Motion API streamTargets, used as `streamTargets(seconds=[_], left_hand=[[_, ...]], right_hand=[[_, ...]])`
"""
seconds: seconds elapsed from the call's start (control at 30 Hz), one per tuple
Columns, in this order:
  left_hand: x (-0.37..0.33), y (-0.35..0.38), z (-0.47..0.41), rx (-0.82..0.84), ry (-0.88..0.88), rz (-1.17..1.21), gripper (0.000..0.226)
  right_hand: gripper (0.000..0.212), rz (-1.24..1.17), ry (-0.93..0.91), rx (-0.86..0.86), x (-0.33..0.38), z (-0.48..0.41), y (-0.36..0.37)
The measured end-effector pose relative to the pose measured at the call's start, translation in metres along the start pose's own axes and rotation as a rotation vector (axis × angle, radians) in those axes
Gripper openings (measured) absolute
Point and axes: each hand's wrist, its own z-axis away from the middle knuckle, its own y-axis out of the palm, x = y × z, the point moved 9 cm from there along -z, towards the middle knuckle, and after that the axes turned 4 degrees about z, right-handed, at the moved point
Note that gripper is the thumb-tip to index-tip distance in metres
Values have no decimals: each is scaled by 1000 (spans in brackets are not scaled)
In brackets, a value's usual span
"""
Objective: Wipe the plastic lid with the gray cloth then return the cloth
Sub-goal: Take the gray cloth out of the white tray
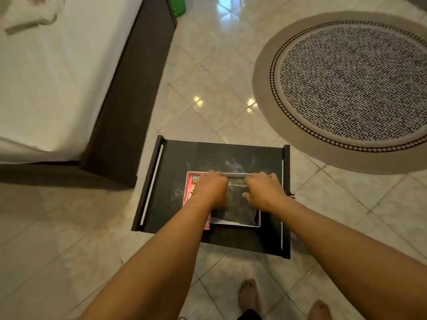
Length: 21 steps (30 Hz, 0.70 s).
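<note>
A clear plastic lid (235,211) with a pale rim lies on a dark low table (175,162); it looks dusty and partly covers a pink printed box (191,183). My left hand (211,188) curls over the lid's far-left edge. My right hand (263,190) curls over its far-right edge, thumb resting on the top. Both hands grip the lid. I see no gray cloth on the table or in either hand.
The table stands on glossy tiles, with dusty smears on its top. A white-sheeted bed (46,77) on a dark frame is at left, with a grey-green strip (30,24) lying on it. A round patterned rug (353,88) is at right. My bare feet (249,296) are below.
</note>
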Motion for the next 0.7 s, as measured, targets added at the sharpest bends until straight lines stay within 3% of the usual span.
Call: streamTargets(seconds=[0.13, 0.3, 0.53, 0.7], left_hand=[[3, 29, -21, -25, 46, -130, 26], [-5, 50, -39, -115, 101, -205, 30], [-14, 61, -46, -158, 22, -222, 23], [-11, 71, -48, -121, -55, -211, 31]], right_hand=[[29, 65, -31, -65, 3, -25, 24], [21, 140, 2, -115, -4, -37, 44], [26, 128, 28, -170, -6, -40, 54], [31, 166, 19, -134, -7, -42, 66]])
